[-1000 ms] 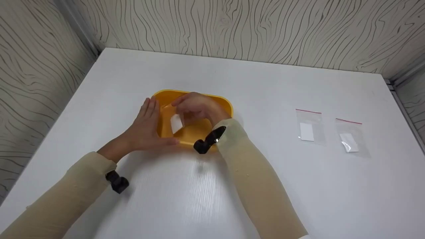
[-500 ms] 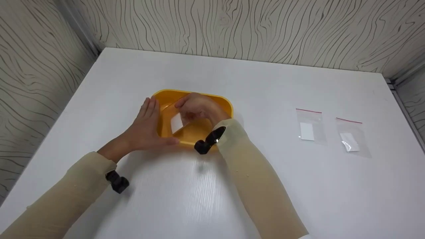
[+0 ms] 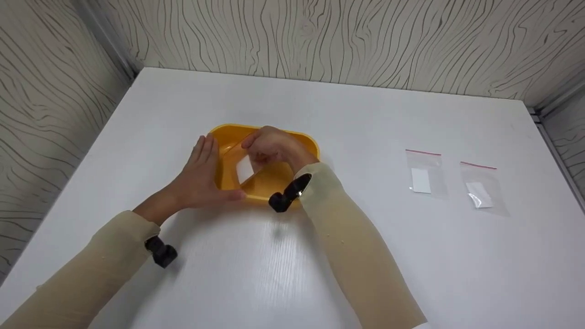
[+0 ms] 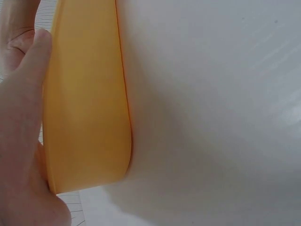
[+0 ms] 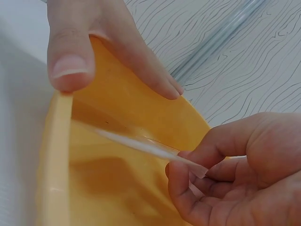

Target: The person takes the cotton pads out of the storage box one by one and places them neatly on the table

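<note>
Inside a yellow plastic bin (image 3: 307,138), my right hand (image 3: 278,148) pinches a clear zip bag (image 3: 245,170) between thumb and fingers. The bag has a white insert and a thin red line along its edge. In the right wrist view the bag (image 5: 141,146) is seen nearly edge-on, tilted above the bin floor. My left hand (image 3: 196,176) rests on the bin's left end, fingers straight along the side and thumb lying on the front rim. The left wrist view shows the bin's outer wall (image 4: 87,103) beside that hand.
To the right on the white table (image 3: 365,237) lie two more clear zip bags, one (image 3: 425,173) nearer the bin and the other (image 3: 482,189) farther right. Each has a red strip and a white insert. Patterned panels (image 3: 320,41) stand behind the table.
My right fingertips have shifted slightly to the right, still pinching the bag. The left hand and the bin stay in place.
</note>
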### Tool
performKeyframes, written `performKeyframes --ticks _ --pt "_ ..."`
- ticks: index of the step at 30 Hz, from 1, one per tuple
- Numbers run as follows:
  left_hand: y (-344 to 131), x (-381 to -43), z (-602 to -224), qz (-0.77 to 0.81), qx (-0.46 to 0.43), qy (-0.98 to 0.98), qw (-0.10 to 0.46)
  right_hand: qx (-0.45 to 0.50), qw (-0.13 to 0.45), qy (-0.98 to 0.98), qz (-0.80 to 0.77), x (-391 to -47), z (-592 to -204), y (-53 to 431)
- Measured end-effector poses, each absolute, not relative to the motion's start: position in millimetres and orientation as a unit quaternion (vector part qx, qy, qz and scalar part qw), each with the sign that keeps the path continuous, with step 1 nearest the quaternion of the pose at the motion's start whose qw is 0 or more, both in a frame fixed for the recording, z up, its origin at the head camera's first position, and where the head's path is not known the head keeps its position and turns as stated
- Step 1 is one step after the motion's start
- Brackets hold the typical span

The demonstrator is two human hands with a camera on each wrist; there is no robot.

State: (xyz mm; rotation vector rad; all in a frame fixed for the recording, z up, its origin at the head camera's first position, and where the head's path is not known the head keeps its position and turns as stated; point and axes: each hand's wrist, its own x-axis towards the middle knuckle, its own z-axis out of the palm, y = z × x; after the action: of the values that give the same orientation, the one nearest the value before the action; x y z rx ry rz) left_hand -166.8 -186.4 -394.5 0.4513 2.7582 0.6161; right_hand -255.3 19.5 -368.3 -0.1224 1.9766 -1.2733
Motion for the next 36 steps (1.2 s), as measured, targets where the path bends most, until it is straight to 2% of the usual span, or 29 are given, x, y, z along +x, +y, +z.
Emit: performKeyframes --ticks 36 --pt "-188.2 -167.1 -397.1 0.214 0.155 0.954 0.139 -0.052 0.389 0.703 -0.593 -257.3 -361.2 44.6"
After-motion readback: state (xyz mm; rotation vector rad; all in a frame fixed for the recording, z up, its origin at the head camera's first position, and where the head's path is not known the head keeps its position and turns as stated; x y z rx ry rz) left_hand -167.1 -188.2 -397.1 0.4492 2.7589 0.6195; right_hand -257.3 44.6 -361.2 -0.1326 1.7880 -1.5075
